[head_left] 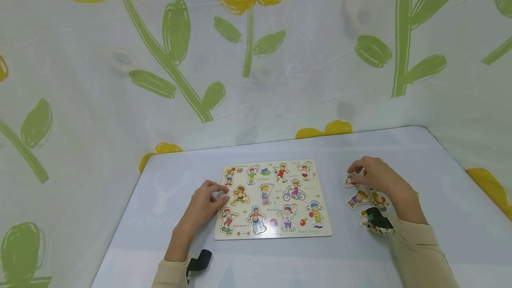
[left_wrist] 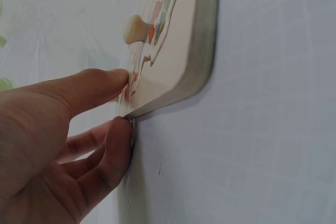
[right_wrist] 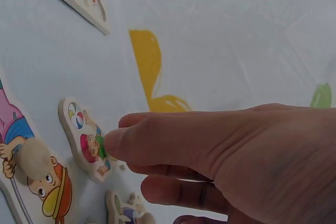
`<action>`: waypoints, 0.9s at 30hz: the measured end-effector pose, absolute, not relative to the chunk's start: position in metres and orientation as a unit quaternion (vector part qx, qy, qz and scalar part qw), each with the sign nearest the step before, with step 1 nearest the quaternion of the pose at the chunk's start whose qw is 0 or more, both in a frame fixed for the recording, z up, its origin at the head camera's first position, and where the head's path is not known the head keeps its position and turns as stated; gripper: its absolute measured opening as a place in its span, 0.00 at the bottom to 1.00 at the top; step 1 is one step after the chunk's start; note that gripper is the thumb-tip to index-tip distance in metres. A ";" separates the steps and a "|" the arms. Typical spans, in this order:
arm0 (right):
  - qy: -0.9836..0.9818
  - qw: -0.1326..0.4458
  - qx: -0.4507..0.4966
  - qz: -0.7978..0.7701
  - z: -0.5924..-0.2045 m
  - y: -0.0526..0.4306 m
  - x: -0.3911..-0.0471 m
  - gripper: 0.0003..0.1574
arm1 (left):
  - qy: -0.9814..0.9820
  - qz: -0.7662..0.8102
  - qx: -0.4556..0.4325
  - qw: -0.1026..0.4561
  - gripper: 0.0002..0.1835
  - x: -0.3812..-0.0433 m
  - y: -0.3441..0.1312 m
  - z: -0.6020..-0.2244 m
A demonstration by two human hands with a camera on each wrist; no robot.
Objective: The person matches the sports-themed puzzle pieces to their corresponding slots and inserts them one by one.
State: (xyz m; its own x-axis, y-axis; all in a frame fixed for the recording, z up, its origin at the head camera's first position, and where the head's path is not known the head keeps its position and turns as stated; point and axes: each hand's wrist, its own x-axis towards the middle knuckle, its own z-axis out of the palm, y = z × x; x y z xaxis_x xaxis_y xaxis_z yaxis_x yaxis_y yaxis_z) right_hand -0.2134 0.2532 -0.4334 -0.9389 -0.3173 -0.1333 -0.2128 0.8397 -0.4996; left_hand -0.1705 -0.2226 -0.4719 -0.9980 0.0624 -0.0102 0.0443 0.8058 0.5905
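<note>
A wooden peg puzzle board (head_left: 274,199) with sports figures lies flat in the middle of the pale table (head_left: 440,181). My left hand (head_left: 222,194) pinches its left edge. In the left wrist view the thumb lies on top of the board (left_wrist: 178,51) and the forefinger under its rim, with the left hand (left_wrist: 126,100) close to a wooden peg (left_wrist: 135,29). My right hand (head_left: 354,173) arches over a loose figure piece (head_left: 350,182) to the right of the board. In the right wrist view its fingertips (right_wrist: 113,142) sit on that beach-ball piece (right_wrist: 84,142), which lies flat; the thumb is hidden.
Other loose pieces (head_left: 358,199) (head_left: 376,228) lie on the table under my right forearm. A pegged piece (right_wrist: 34,171) lies beside the touched one. A flower-printed cloth (head_left: 256,57) walls in the table at the back and sides. Black wrist mounts (head_left: 198,261) are strapped on both arms.
</note>
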 end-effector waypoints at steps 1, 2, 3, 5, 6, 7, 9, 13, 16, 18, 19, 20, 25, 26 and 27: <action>0.953 0.105 -0.141 -0.247 -0.434 0.254 -0.214 0.15 | 0.950 0.311 0.028 0.015 0.14 -0.171 -0.223 -0.472; 0.952 0.104 -0.144 -0.248 -0.435 0.255 -0.214 0.14 | 0.950 0.312 0.028 0.015 0.14 -0.171 -0.223 -0.472; 0.952 0.105 -0.144 -0.251 -0.437 0.255 -0.215 0.13 | 0.950 0.312 0.028 0.016 0.14 -0.171 -0.223 -0.472; 0.951 0.104 -0.143 -0.254 -0.439 0.256 -0.216 0.12 | 0.949 0.313 0.029 0.016 0.14 -0.171 -0.223 -0.472; 0.951 0.102 -0.142 -0.255 -0.440 0.257 -0.216 0.11 | 0.949 0.314 0.030 0.017 0.14 -0.171 -0.223 -0.472; 0.951 0.101 -0.141 -0.255 -0.441 0.257 -0.217 0.11 | 0.948 0.315 0.031 0.017 0.14 -0.171 -0.223 -0.472; 0.952 0.099 -0.138 -0.256 -0.442 0.258 -0.218 0.10 | 0.948 0.317 0.033 0.018 0.14 -0.171 -0.223 -0.471; 0.953 0.096 -0.135 -0.252 -0.444 0.258 -0.218 0.11 | 0.948 0.316 0.033 0.018 0.13 -0.171 -0.223 -0.470; 0.956 0.094 -0.129 -0.246 -0.445 0.258 -0.218 0.10 | 0.949 0.314 0.035 0.018 0.13 -0.172 -0.222 -0.469; 0.959 0.091 -0.121 -0.240 -0.446 0.258 -0.218 0.10 | 0.949 0.313 0.037 0.017 0.13 -0.172 -0.222 -0.469; 0.960 0.090 -0.116 -0.238 -0.446 0.257 -0.217 0.11 | 0.949 0.313 0.037 0.017 0.13 -0.172 -0.222 -0.469; 0.961 0.091 -0.111 -0.237 -0.446 0.257 -0.217 0.12 | 0.949 0.314 0.037 0.017 0.14 -0.172 -0.222 -0.469; 0.962 0.097 -0.103 -0.234 -0.448 0.256 -0.215 0.15 | 0.949 0.315 0.032 0.019 0.14 -0.170 -0.222 -0.469; 0.962 0.098 -0.105 -0.233 -0.448 0.256 -0.215 0.16 | 0.949 0.314 0.030 0.019 0.14 -0.170 -0.223 -0.469; 0.962 0.098 -0.106 -0.234 -0.448 0.256 -0.215 0.16 | 0.949 0.314 0.030 0.019 0.14 -0.170 -0.223 -0.470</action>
